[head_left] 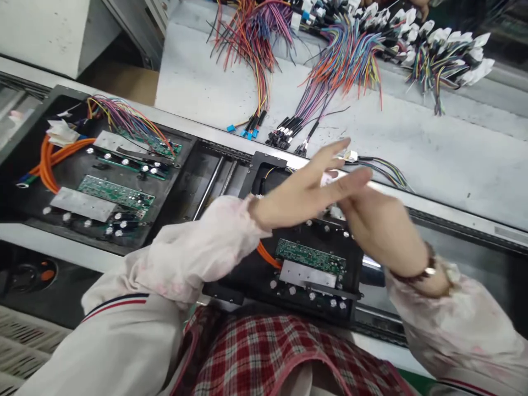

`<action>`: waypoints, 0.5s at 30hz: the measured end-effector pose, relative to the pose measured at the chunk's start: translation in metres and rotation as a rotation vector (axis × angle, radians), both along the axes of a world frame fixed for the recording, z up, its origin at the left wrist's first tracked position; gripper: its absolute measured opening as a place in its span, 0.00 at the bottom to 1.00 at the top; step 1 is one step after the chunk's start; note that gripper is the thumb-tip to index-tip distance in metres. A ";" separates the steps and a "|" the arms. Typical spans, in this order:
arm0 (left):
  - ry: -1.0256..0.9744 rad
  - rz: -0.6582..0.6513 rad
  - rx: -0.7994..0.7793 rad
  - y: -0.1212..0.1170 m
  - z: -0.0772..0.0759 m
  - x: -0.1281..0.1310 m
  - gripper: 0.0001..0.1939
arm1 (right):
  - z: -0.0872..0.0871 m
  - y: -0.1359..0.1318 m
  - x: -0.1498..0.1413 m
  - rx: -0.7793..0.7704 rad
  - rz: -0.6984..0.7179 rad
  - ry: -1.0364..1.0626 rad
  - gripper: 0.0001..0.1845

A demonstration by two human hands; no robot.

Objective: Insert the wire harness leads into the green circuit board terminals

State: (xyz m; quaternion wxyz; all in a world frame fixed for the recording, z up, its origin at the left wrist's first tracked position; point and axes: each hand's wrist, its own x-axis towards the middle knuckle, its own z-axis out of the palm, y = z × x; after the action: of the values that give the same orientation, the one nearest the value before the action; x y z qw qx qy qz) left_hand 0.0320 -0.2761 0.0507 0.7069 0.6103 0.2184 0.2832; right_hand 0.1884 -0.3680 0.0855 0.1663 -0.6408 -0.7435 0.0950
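My left hand (307, 190) reaches across the middle with its fingers stretched out flat, blurred by motion, just above a black fixture tray (264, 280). That tray carries a green circuit board (310, 256) with a metal plate. My right hand (381, 231) lies under and behind the left fingers with its back to the camera and its fingertips hidden. A small white connector (350, 156) on a thin multicoloured wire harness (388, 170) lies just beyond my left fingertips on the grey bench.
A second black tray (41, 206) at left holds green boards (113, 192), orange cables (47, 165) and a purple-yellow wire bundle. Bundles of coloured wire harnesses (342, 60) with black, blue and white plugs lie on the grey bench top (454, 154) beyond the conveyor rail.
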 end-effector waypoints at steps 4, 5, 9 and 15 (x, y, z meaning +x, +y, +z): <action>-0.004 -0.110 0.165 0.007 0.021 0.002 0.38 | 0.057 0.015 0.007 -0.002 -0.022 0.179 0.21; -0.022 -0.114 0.214 0.007 0.027 0.005 0.36 | 0.068 0.020 0.008 -0.035 0.023 0.208 0.23; -0.130 0.063 0.170 0.005 0.050 0.011 0.12 | 0.079 0.022 0.021 -0.167 -0.002 0.373 0.26; -0.206 0.239 -0.137 0.009 0.029 -0.011 0.02 | 0.018 -0.041 0.018 -0.647 -0.313 0.974 0.21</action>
State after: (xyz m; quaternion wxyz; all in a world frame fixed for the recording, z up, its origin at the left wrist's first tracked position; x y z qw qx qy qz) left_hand 0.0210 -0.2667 0.0792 0.7267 0.4980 0.2347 0.4109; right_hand 0.2068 -0.4092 0.1031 0.2964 -0.6434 -0.4122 0.5729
